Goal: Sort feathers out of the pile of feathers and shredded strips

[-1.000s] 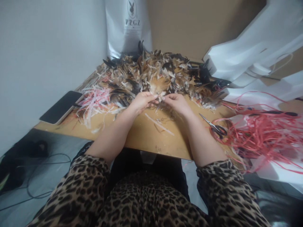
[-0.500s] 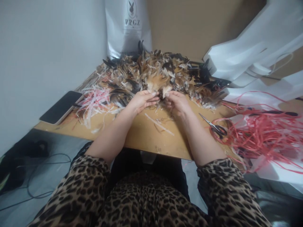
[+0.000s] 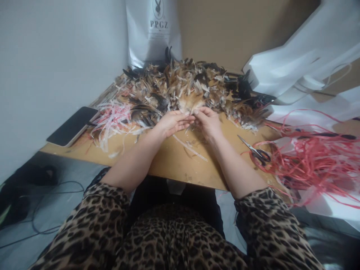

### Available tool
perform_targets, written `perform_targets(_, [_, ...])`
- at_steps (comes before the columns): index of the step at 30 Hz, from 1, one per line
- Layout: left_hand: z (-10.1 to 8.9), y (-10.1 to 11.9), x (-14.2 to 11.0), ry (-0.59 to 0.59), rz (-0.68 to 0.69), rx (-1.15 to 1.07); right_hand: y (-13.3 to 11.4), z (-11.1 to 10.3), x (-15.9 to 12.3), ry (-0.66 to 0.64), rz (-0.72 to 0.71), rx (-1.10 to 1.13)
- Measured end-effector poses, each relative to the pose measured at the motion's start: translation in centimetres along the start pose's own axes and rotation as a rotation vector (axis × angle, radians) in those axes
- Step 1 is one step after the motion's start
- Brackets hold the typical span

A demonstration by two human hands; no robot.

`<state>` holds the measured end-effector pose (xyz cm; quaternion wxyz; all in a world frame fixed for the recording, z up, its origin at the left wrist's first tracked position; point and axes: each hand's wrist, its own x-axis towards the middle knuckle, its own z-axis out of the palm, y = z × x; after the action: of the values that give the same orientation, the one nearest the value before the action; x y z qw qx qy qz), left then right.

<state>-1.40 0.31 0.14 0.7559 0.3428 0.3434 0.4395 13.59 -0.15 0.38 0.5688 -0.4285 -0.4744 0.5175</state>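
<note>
Both hands meet at the near edge of a big pile of brown, black and white feathers (image 3: 157, 80). My left hand (image 3: 177, 123) pinches the base of a small fan of tan feathers (image 3: 191, 101) between thumb and forefinger, its other fingers loosely curled. My right hand (image 3: 208, 122) is closed at the same base, fingertips touching those of the left. What exactly lies between the right fingertips is too small to make out, though the feathers rise straight from them. A pale plastic strip (image 3: 191, 148) lies on the tabletop below the hands.
Scissors (image 3: 255, 150) lie right of my right forearm, beside a heap of red plastic strips (image 3: 320, 165). Pink and white strips (image 3: 112, 120) and a phone (image 3: 72, 126) are on the left. A silver bag (image 3: 154, 41) stands behind; white sheeting (image 3: 284, 71) hangs at right. The table (image 3: 180, 168) ends near my lap.
My right hand has come left to meet the left hand. The feathers it held apart are now together with those in the left, forming one fan.
</note>
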Motion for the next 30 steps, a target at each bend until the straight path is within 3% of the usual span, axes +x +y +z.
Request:
perform_targets(8, [0.4,0.1,-0.1,0.036,0.002,0.005,0.1,0.4,-0.4,0.020,-0.009,-0.051])
perform_targets(17, [0.5,0.0,-0.2,0.087,0.108,0.163,0.1,-0.1,-0.1,0.080,-0.047,-0.074])
perform_targets(24, [0.1,0.1,0.2,0.126,0.076,0.063,0.2,-0.9,0.7,0.145,-0.054,-0.043])
perform_targets(30, [0.3,0.2,-0.1,0.106,0.034,0.035,-0.3,-0.9,0.4,0.043,-0.006,-0.062])
